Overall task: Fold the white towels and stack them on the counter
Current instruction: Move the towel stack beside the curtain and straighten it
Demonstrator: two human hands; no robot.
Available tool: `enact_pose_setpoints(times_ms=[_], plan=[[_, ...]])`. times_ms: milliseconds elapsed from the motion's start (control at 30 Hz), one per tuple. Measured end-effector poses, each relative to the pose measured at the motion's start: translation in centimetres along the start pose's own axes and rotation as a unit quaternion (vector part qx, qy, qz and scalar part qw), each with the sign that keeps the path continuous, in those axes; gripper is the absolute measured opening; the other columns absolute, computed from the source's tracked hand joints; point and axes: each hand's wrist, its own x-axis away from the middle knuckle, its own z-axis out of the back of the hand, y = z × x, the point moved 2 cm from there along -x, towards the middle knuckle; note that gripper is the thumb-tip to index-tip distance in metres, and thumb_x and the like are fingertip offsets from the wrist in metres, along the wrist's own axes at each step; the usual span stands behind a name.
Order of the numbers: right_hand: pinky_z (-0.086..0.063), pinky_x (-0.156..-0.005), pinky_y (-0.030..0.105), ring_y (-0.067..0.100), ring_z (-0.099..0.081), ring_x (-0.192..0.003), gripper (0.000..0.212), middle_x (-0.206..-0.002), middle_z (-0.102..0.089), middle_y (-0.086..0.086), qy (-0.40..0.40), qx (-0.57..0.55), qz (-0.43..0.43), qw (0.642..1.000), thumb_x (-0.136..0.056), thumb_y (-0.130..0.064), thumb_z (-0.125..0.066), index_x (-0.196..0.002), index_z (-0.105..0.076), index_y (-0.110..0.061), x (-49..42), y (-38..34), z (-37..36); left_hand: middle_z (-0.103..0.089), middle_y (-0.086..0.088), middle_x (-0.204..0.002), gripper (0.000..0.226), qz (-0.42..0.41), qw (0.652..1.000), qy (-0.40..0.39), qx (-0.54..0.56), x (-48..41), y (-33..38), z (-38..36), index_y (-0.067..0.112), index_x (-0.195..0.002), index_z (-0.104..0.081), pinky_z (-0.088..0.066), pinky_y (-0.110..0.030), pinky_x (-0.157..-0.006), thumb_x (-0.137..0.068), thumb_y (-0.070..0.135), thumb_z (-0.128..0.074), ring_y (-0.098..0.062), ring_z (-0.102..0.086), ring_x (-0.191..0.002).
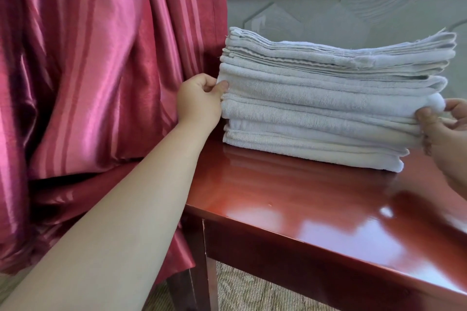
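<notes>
I see my left hand (199, 102) pinching the left edge of the towel stack (328, 98) about midway up, thumb in front. My right hand (446, 134), partly out of view, pinches the right end at a similar height, fingers curled. The stack sits on the glossy counter (290, 197), just beside the curtain (88, 70).
</notes>
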Motion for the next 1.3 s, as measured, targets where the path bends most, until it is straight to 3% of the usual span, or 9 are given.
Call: enact_pose_setpoints(times_ms=[133,300,367,467,567,700,867,1133,1300], plan=[[-0.04,-0.038,0.02,0.01,-0.049,-0.04,0.04,-0.069,-0.071,-0.002,-0.019,-0.015,-0.019,1.0,-0.081,-0.074,-0.07,-0.103,-0.064,-0.041,0.0,0.3,1.0,-0.074,0.005,-0.07,0.019,0.024,0.999,-0.031,0.009,0.2,-0.9,0.3,0.022,-0.071,-0.071,-0.053,-0.027,-0.061,-0.088,0.026,-0.079,-0.005,-0.063,-0.059],[-0.039,-0.042,0.021,0.014,-0.048,-0.05,0.04,-0.065,-0.062,-0.005,-0.022,0.012,-0.016,1.0,-0.082,-0.067,-0.072,-0.107,-0.067,-0.036,1.9,-1.7,-0.4,-0.075,0.003,-0.073,0.016,0.059,0.995,-0.058,0.052,1.3,-1.8,1.2,0.024,-0.08,-0.073,-0.056,-0.034,-0.065,-0.093,0.016,-0.069,-0.012,-0.068,-0.062],[-0.048,-0.053,0.024,0.011,-0.058,-0.059,0.034,-0.073,-0.067,-0.009,0.003,0.076,0.001,0.997,-0.083,-0.063,-0.067,-0.108,-0.06,-0.041,2.6,-3.1,-0.7,-0.074,0.005,-0.076,0.011,0.032,0.999,-0.031,0.015,1.7,-1.1,1.2,0.027,-0.082,-0.071,-0.057,-0.033,-0.067,-0.09,0.02,-0.067,-0.01,-0.069,-0.068],[-0.047,-0.071,0.037,0.01,-0.062,-0.077,0.029,-0.086,-0.063,-0.013,0.063,0.169,0.063,0.981,-0.085,-0.055,-0.063,-0.101,-0.043,-0.044,4.0,-5.5,-1.1,-0.066,0.008,-0.069,0.007,-0.02,0.997,0.014,-0.077,2.7,0.7,1.2,0.023,-0.075,-0.064,-0.041,-0.013,-0.055,-0.082,0.026,-0.063,-0.001,-0.058,-0.062],[-0.042,-0.072,0.035,0.016,-0.057,-0.073,0.021,-0.081,-0.059,-0.013,0.047,0.223,0.134,0.965,-0.089,-0.039,-0.065,-0.096,-0.045,-0.036,5.6,-7.5,-1.9,-0.057,0.005,-0.06,0.019,-0.099,0.984,0.014,-0.147,4.1,2.4,1.2,0.017,-0.067,-0.053,-0.036,-0.018,-0.049,-0.08,0.03,-0.059,-0.01,-0.052,-0.058],[-0.05,-0.068,0.035,0.011,-0.058,-0.065,0.007,-0.071,-0.064,-0.012,-0.069,0.288,0.184,0.937,-0.089,-0.031,-0.067,-0.086,-0.063,-0.026,7.4,-8.2,-3.4,-0.056,0.014,-0.061,0.025,-0.257,0.917,-0.13,-0.276,6.6,3.9,0.0,0.025,-0.066,-0.056,-0.05,-0.032,-0.059,-0.081,0.043,-0.059,-0.01,-0.055,-0.063],[-0.052,-0.075,0.034,0.007,-0.058,-0.076,0.023,-0.087,-0.068,-0.018,-0.167,0.342,0.172,0.908,-0.087,-0.046,-0.06,-0.107,-0.066,-0.034,9.2,-8.1,-4.6,-0.065,0.024,-0.083,0.031,-0.215,0.89,-0.286,-0.283,8.6,3.6,-1.8,0.035,-0.092,-0.07,-0.057,-0.035,-0.078,-0.08,0.062,-0.059,-0.001,-0.064,-0.084],[-0.054,-0.08,0.035,0.011,-0.063,-0.091,0.038,-0.104,-0.063,-0.019,-0.188,0.342,0.195,0.9,-0.087,-0.059,-0.048,-0.117,-0.059,-0.038,9.3,-6.7,-4.7,-0.065,0.023,-0.093,0.041,-0.256,0.892,-0.223,-0.297,9.6,2.9,-2.9,0.037,-0.095,-0.068,-0.048,-0.026,-0.074,-0.078,0.07,-0.053,-0.001,-0.057,-0.088],[-0.055,-0.08,0.038,0.021,-0.063,-0.1,0.036,-0.111,-0.065,-0.009,-0.213,0.346,0.151,0.901,-0.092,-0.048,-0.059,-0.121,-0.066,-0.028,9.4,-7.0,-5.3,-0.067,0.018,-0.099,0.039,-0.218,0.888,-0.255,-0.315,9.9,3.2,-2.9,0.033,-0.102,-0.072,-0.05,-0.027,-0.073,-0.079,0.063,-0.059,-0.006,-0.058,-0.095]])
